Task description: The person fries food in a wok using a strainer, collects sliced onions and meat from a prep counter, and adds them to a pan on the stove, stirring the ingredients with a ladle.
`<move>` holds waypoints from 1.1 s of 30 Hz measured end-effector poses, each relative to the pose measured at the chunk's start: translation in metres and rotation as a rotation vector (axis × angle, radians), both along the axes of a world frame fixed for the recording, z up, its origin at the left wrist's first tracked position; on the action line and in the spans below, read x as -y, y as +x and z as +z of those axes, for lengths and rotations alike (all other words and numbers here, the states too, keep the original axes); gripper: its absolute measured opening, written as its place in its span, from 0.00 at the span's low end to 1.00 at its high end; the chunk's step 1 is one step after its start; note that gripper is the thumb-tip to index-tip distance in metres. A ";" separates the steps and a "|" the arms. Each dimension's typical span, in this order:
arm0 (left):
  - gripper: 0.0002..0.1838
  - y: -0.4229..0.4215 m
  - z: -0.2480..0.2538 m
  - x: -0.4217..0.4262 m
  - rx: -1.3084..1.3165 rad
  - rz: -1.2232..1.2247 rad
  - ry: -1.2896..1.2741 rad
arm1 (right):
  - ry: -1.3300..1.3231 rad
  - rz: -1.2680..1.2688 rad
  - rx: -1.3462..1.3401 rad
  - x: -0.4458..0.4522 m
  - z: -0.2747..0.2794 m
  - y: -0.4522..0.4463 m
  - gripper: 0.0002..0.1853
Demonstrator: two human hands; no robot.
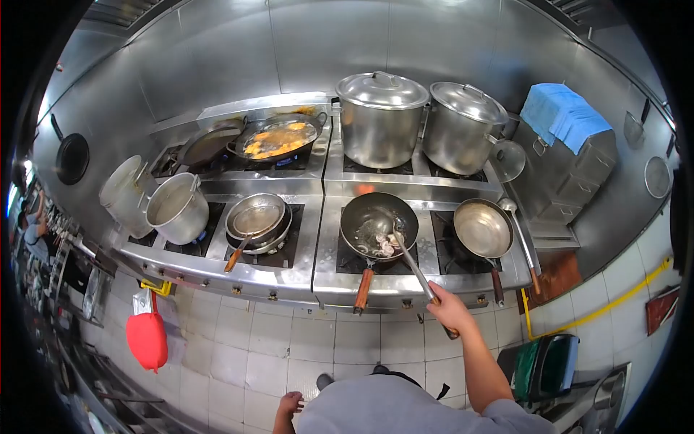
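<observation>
My right hand [449, 307] is closed around the handle of a long metal ladle [413, 265]. The ladle's far end dips into a dark frying pan [352, 210] on the front burner. Pale and pinkish pieces of food [388, 244] lie in liquid around that end, which I cannot see fully. The pan's wooden handle [363, 291] points toward me, with neither hand on it. Low beside my body hangs my left hand [290, 403], its fingers loosely apart and nothing visible in them.
Two lidded stockpots [383, 123] stand behind the pan. A wide wok [278, 137] holds orange pieces in oil over a blue flame. To the right sits another pan [481, 228]; to the left are stacked pans [256, 217] and a tall pot [176, 210].
</observation>
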State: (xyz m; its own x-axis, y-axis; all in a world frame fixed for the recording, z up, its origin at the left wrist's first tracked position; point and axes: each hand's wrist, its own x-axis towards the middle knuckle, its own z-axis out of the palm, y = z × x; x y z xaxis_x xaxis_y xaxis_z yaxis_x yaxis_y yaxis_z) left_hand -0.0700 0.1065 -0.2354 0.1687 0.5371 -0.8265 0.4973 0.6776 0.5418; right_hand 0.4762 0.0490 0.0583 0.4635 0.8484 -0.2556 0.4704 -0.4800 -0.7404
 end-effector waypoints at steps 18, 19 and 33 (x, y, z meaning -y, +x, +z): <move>0.19 -0.010 0.000 0.002 -0.011 0.022 0.019 | 0.090 -0.081 -0.459 0.028 0.043 -0.033 0.35; 0.19 -0.008 -0.005 0.001 0.000 0.022 0.035 | 0.069 -0.083 -0.462 0.035 0.042 -0.028 0.35; 0.18 -0.010 -0.014 0.000 -0.018 -0.007 -0.028 | 0.078 -0.075 0.392 -0.060 -0.041 -0.021 0.35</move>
